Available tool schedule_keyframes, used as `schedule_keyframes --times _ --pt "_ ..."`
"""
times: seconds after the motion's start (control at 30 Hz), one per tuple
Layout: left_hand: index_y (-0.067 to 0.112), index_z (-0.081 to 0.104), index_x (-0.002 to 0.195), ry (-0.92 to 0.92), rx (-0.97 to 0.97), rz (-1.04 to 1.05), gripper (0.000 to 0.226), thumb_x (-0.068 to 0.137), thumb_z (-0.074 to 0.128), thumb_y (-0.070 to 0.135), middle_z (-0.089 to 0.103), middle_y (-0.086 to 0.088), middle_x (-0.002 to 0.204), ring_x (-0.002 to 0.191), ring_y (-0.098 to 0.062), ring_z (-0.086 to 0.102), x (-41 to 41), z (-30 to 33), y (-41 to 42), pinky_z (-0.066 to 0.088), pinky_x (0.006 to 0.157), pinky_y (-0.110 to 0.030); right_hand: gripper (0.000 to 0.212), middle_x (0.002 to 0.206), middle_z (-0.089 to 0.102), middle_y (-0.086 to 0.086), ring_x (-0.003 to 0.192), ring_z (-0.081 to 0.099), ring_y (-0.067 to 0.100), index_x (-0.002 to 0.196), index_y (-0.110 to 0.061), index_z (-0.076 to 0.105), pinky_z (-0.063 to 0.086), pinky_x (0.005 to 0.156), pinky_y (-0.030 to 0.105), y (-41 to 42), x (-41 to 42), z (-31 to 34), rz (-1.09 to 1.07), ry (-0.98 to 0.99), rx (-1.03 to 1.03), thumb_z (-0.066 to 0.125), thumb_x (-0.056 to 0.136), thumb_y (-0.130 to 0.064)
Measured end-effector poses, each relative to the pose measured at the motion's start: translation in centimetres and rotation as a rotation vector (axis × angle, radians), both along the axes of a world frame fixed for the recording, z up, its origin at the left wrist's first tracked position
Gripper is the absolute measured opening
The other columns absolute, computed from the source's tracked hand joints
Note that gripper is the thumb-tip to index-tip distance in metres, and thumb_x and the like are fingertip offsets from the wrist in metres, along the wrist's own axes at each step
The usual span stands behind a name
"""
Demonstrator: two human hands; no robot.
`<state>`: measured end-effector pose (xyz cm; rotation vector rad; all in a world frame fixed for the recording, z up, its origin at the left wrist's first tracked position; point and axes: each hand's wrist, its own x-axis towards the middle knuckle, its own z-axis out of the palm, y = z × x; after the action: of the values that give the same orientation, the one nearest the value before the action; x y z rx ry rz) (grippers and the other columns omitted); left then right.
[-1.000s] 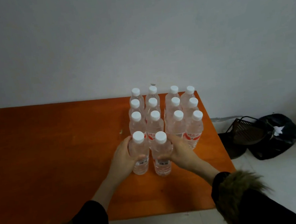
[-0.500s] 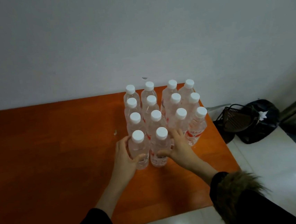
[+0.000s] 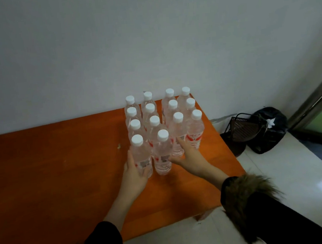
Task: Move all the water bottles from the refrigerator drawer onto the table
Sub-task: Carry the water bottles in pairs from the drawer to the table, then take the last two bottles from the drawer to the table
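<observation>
Head view looks down on an orange table [image 3: 43, 172] pushed against a pale wall [image 3: 147, 34], with a tight cluster of water bottles [image 3: 164, 119] standing upright near its far right corner, all with white caps (fourteen caps can be counted). They stand in four short rows running away from the viewer, and the two left rows reach one bottle nearer than the two right rows. The left hand [image 3: 134, 171] rests against the near-left bottle [image 3: 141, 157], fingers fairly straight along its side and the thumb lying across its front. The right hand [image 3: 189, 155] has its thumb touching the near-right bottle [image 3: 162, 153] low down, and its straight fingers reach to the bottles behind; whether those fingertips press on them is hard to tell. Both sleeves are dark, the right one with a fur cuff [image 3: 244, 196]. On the white floor [image 3: 290, 168] beyond the table's right edge sit a dark basket [image 3: 241, 128] and a black bag [image 3: 271, 129].
</observation>
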<state>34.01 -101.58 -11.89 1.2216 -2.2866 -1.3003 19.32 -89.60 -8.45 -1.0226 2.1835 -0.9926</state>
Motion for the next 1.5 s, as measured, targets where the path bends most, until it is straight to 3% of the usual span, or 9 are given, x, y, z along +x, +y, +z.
schedule_keyframes --times 0.1,0.2,0.4,0.7,0.8,0.93,1.07,1.23,1.5 --pt "0.038 0.015 0.144 -0.042 -0.052 -0.088 0.076 0.078 0.051 0.056 0.040 -0.002 0.144 0.133 -0.023 0.040 -0.1 -0.6 2.9 0.040 0.105 -0.050 0.071 0.151 0.032 -0.007 0.138 0.031 0.013 0.145 -0.029 0.025 0.027 0.110 0.030 4.4 0.6 1.6 0.003 0.050 -0.025 0.064 0.086 -0.031" --pt "0.028 0.014 0.147 -0.027 -0.194 -0.235 0.073 0.088 0.051 0.047 0.018 0.003 0.155 0.144 -0.018 0.016 -1.0 2.3 8.4 0.022 0.116 -0.046 0.069 0.151 0.030 -0.004 0.138 0.029 0.013 0.147 -0.024 0.022 0.022 0.104 0.019 10.2 0.8 3.2 -0.035 0.188 0.002 0.060 0.090 -0.030" --pt "0.030 0.008 0.149 -0.018 -0.518 -0.564 0.071 0.090 0.044 0.049 0.001 0.002 0.158 0.146 -0.019 0.000 -4.2 7.1 20.5 0.010 0.118 -0.045 0.074 0.158 0.012 -0.004 0.145 0.014 0.017 0.149 -0.025 0.014 0.016 0.117 0.046 26.2 1.4 5.7 -0.206 0.432 0.175 0.051 0.089 -0.049" --pt "0.033 -0.002 0.147 0.099 -0.842 -1.026 0.069 0.091 0.029 0.058 -0.009 0.004 0.158 0.145 -0.023 -0.011 -10.0 13.1 41.1 0.000 0.116 -0.053 0.077 0.158 -0.009 -0.002 0.146 -0.007 0.020 0.149 -0.031 0.003 0.000 0.116 0.053 53.2 4.7 11.3 -0.642 0.769 0.499 0.037 0.088 -0.063" --pt "0.035 0.000 0.147 0.225 -0.890 -1.135 0.079 0.076 0.008 0.069 -0.006 0.004 0.158 0.145 -0.024 -0.008 -12.0 15.3 47.9 0.001 0.114 -0.055 0.078 0.158 -0.009 -0.002 0.146 -0.007 0.021 0.149 -0.031 0.001 -0.001 0.115 0.054 61.0 6.2 13.2 -0.805 0.783 0.543 0.034 0.087 -0.065" --pt "0.035 -0.002 0.147 0.352 -0.907 -1.264 0.067 0.090 0.022 0.060 -0.009 0.005 0.157 0.145 -0.022 -0.012 -14.5 17.0 57.7 -0.001 0.115 -0.054 0.078 0.158 -0.009 -0.002 0.146 -0.006 0.019 0.149 -0.033 -0.001 -0.002 0.115 0.054 70.4 8.5 14.0 -1.037 0.761 0.571 0.032 0.086 -0.066" --pt "0.039 -0.005 0.146 0.418 -0.889 -1.417 0.079 0.073 0.000 0.069 -0.016 0.011 0.153 0.144 -0.020 -0.015 -15.8 16.2 68.0 -0.004 0.115 -0.052 0.078 0.158 -0.010 -0.003 0.146 -0.009 0.018 0.148 -0.033 0.000 -0.003 0.115 0.054 78.6 10.9 13.0 -1.233 0.682 0.579 0.035 0.086 -0.064" --pt "0.038 -0.009 0.145 0.433 -0.872 -1.552 0.065 0.093 0.023 0.056 -0.016 0.006 0.156 0.143 -0.020 -0.019 -17.9 14.4 80.2 -0.006 0.117 -0.051 0.077 0.158 -0.013 -0.005 0.145 -0.011 0.017 0.149 -0.033 -0.004 -0.005 0.115 0.052 88.5 11.9 12.1 -1.378 0.573 0.709 0.033 0.088 -0.064" --pt "0.040 -0.009 0.144 0.495 -0.767 -1.793 0.064 0.092 0.022 0.057 -0.020 0.009 0.152 0.137 -0.015 -0.025 -20.3 13.1 97.7 -0.010 0.115 -0.047 0.076 0.158 -0.007 -0.006 0.146 -0.009 0.015 0.149 -0.032 -0.004 -0.005 0.117 0.048 101.7 13.2 11.2 -1.526 0.428 0.823 0.030 0.089 -0.063"
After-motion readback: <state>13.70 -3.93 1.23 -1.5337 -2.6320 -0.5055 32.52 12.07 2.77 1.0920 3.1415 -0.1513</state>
